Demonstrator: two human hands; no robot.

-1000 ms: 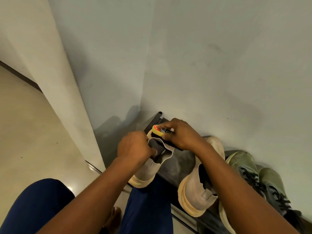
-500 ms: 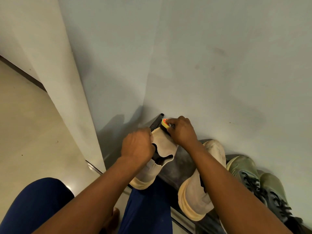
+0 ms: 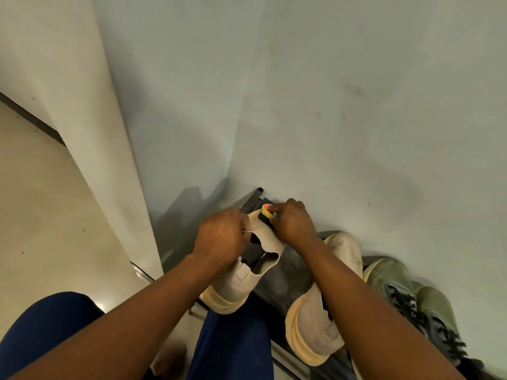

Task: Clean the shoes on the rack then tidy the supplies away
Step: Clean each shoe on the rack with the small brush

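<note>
Left hand (image 3: 222,237) grip: clutching beige shoe (image 3: 241,272) | right hand (image 3: 295,223) grip: pinching yellow-red brush (image 3: 266,209) | writing: unreadable

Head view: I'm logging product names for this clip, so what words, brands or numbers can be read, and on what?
None can be read.
The yellow-and-red item in the right hand: any marking is too blurred to read.
The beige shoe held by the left hand: no logo shows.
The green shoes: no text shows.

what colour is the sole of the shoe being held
Pale yellow sole on the beige slip-on shoe, seen in the head view.
</note>
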